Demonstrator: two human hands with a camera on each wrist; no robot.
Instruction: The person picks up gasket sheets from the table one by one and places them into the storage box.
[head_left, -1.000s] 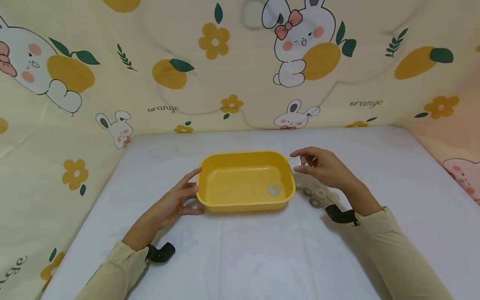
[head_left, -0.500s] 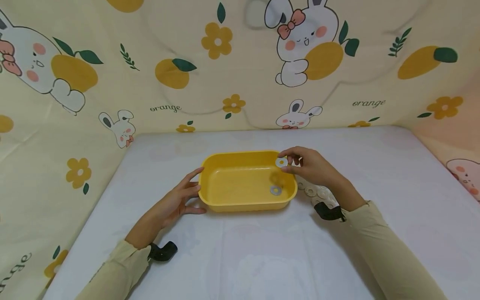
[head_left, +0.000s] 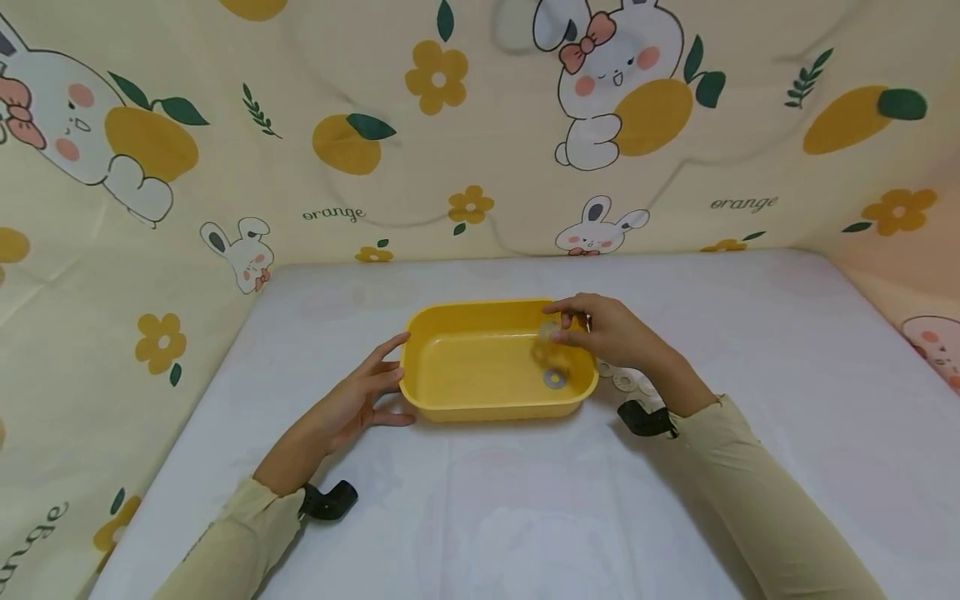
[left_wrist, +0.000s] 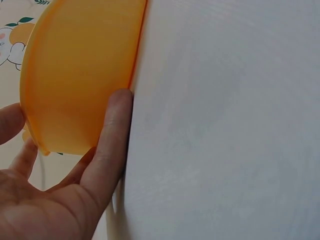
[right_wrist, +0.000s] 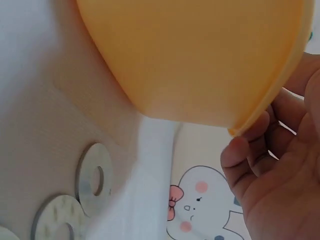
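Observation:
A yellow plastic tray (head_left: 480, 367) stands on the white table, with one flat grey washer (head_left: 554, 378) lying at its right end. My left hand (head_left: 360, 400) steadies the tray's left end; in the left wrist view its thumb (left_wrist: 117, 120) lies straight along the foot of the wall and the other fingers touch near the rim. Over the tray's right end, my right hand (head_left: 607, 329) has another washer (head_left: 549, 331) between thumb and index finger. That washer looks blurred, and its contact with the fingertips is hard to make out. It is hidden in the right wrist view.
Several loose washers (head_left: 624, 382) lie on the table just right of the tray, partly hidden by my right wrist. A patterned cloth (head_left: 420, 183) with rabbits and oranges hangs behind the table (head_left: 480, 508) and along its sides.
My right hand has moved left from beside the tray to over its right end, bringing a washer along. The left hand keeps its place at the tray's left end.

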